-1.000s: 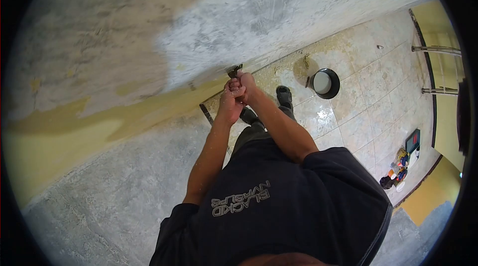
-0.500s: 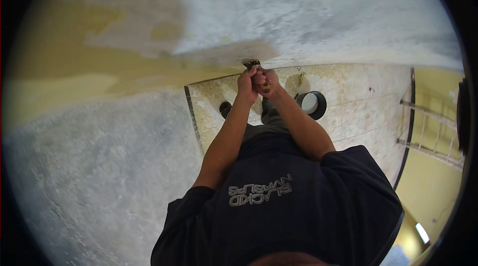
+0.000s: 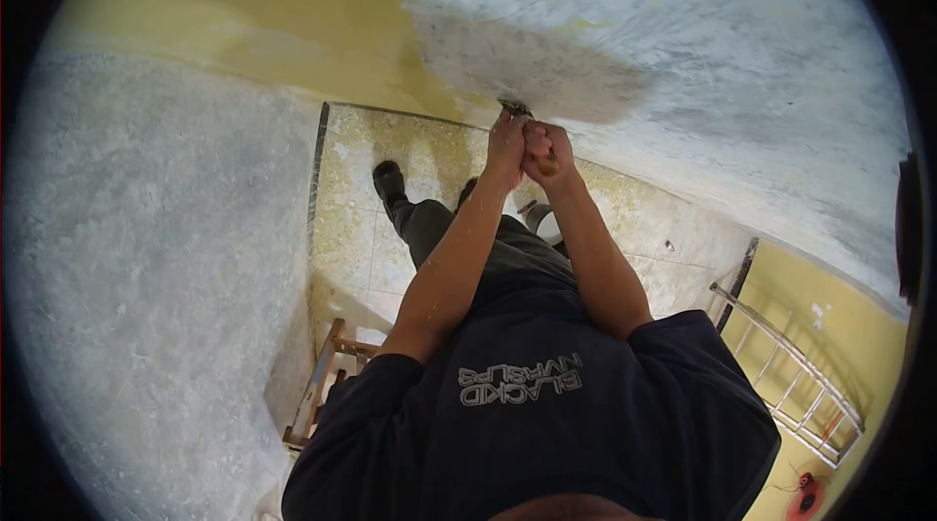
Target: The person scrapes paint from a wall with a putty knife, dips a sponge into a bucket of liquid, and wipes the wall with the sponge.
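Observation:
A scraper with a dark blade [image 3: 514,107] and a wooden handle [image 3: 548,166] is held by both hands, its blade against the lower part of the patchy wall [image 3: 547,62]. My left hand [image 3: 506,142] is closed round it near the blade. Beside it, my right hand [image 3: 549,150] wraps the handle, whose rounded end shows below the fingers. The two hands touch. Around the blade the wall is brownish grey, with yellow paint to the left and whitish grey to the right.
My shoe [image 3: 388,180] stands on the stained tile floor [image 3: 390,253]. A bucket [image 3: 545,225] is partly hidden behind my right forearm. A wooden frame [image 3: 317,384] stands at lower left by the grey wall [image 3: 176,258]. At right are a metal ladder [image 3: 800,370] and a red reel [image 3: 806,500].
The view has turned, bringing the wooden frame, red reel and more of my legs into sight. Both hands still grip the scraper, which appears slightly higher and further right in the picture.

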A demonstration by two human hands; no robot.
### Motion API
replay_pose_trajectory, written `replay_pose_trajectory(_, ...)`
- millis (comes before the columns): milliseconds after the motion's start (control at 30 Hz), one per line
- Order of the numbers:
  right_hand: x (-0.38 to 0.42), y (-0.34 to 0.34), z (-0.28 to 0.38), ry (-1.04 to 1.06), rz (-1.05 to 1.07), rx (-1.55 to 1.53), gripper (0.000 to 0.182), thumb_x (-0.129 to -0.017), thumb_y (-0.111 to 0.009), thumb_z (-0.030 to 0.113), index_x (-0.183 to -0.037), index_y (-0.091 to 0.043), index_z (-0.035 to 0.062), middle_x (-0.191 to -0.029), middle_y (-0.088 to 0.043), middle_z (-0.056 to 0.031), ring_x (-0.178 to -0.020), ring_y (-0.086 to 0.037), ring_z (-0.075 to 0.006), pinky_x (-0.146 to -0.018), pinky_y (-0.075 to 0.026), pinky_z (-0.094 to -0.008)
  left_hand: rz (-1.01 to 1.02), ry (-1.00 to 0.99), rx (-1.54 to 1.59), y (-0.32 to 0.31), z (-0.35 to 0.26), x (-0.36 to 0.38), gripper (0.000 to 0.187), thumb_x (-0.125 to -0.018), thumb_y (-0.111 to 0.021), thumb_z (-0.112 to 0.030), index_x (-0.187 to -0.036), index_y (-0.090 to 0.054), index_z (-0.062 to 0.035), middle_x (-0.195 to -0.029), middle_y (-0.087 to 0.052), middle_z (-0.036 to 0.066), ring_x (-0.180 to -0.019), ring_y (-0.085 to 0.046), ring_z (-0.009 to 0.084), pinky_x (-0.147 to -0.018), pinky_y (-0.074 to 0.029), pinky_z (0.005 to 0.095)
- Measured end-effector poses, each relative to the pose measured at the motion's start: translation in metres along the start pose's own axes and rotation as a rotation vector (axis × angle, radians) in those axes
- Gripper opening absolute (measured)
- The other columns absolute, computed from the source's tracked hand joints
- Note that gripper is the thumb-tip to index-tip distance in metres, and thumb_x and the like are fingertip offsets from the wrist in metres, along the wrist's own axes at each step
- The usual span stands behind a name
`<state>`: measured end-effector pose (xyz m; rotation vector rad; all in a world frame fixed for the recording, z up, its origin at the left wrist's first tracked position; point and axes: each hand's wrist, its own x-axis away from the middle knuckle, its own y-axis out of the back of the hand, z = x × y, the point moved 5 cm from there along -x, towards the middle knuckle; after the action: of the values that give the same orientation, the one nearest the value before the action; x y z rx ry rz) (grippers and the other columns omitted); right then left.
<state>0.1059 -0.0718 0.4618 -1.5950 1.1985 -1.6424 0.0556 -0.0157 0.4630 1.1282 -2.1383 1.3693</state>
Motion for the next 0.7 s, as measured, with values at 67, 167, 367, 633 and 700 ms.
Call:
replay_pose_trajectory(67,-0.013,0.005,-0.003,0.035,-0.126,-0.059,0.022,-0.094,-0.032,0.006,-0.074,-0.042,0.0078,-0.055,-0.038,0.0021,-0.041,-0.035,-0.0073,-0.037,-0.033,-0.0200,0.080,0.127,0.058,0.015,0.016,-0.031,0.010,-0.095,-0.045,-0.013,-0.098,-0.048,-0.0040,-0.074,-0.060,0.012,-0.055,-0.062,0.0202,-0.048,-0.053,0.0298)
replay_pose_trajectory(167,-0.010,0.016,-0.004,0.161,-0.203,0.101,0.022,-0.094,-0.033,0.007,-0.074,-0.042,0.0080,-0.055,-0.037,0.0022,-0.040,-0.034,-0.0070,-0.036,-0.032,-0.0200,0.064,0.028,-0.015,0.017,0.011,-0.019,0.013,-0.094,-0.045,-0.013,-0.099,-0.050,-0.0027,-0.075,-0.059,0.012,-0.058,-0.062,0.0212,-0.049,-0.053,0.0316)
replay_pose_trajectory(367,-0.018,0.019,-0.008,0.168,-0.173,-0.045,0.020,-0.095,-0.036,0.009,-0.078,-0.046,0.0066,-0.054,-0.037,0.0035,-0.038,-0.034,-0.0075,-0.033,-0.029,-0.0211,0.049,0.003,-0.052,0.025,0.026,-0.007,0.022,-0.098,-0.041,-0.020,-0.095,-0.053,-0.0022,-0.071,-0.061,0.012,-0.052,-0.060,0.0192,-0.046,-0.051,0.0285)
replay_pose_trajectory(633,0.002,-0.007,-0.013,0.136,0.006,-0.061,0.022,-0.097,-0.034,0.011,-0.079,-0.046,0.0066,-0.053,-0.038,0.0030,-0.037,-0.033,-0.0068,-0.034,-0.034,-0.0208,0.103,-0.092,-0.111,0.009,0.005,-0.009,0.006,-0.091,-0.052,-0.010,-0.095,-0.048,-0.0072,-0.066,-0.060,0.008,-0.044,-0.057,0.0166,-0.037,-0.046,0.0261)
replay_pose_trajectory(700,0.009,-0.004,-0.018,0.144,-0.080,-0.071,0.024,-0.096,-0.033,0.010,-0.075,-0.044,0.0081,-0.052,-0.038,0.0025,-0.037,-0.033,-0.0073,-0.034,-0.033,-0.0212,0.118,0.040,0.015,0.009,0.003,0.000,0.005,-0.092,-0.051,-0.010,-0.094,-0.049,-0.0062,-0.067,-0.060,0.008,-0.045,-0.057,0.0164,-0.038,-0.047,0.0259)
